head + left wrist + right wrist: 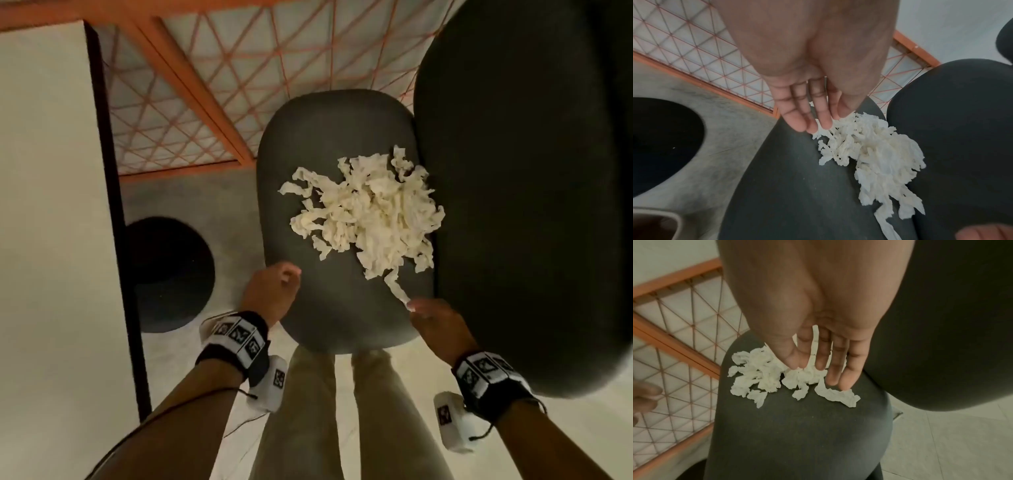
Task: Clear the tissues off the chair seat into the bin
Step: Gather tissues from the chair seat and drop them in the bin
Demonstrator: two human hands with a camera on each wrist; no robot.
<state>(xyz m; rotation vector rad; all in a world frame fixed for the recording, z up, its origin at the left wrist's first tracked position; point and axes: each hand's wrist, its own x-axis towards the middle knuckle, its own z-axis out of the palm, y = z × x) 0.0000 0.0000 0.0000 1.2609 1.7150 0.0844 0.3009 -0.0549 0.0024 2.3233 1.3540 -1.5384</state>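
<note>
Tissues (368, 214) lie heaped on the dark chair seat (329, 308), toward the backrest (527, 205); the black bin (169, 274) stands on the floor to the left. Left hand (274, 287) hovers at the seat's edge, right hand (433, 320) touches one trailing strip (grip unclear). Left wrist view: fingers (807, 113) straight, holding nothing. Right wrist view: fingers (836, 363) extended over shreds.

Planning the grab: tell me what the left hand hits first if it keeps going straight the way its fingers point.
Probably the pile of tissues on the chair seat: the left hand has straight fingers aimed at the pile's near edge, though depth is unclear.
</note>
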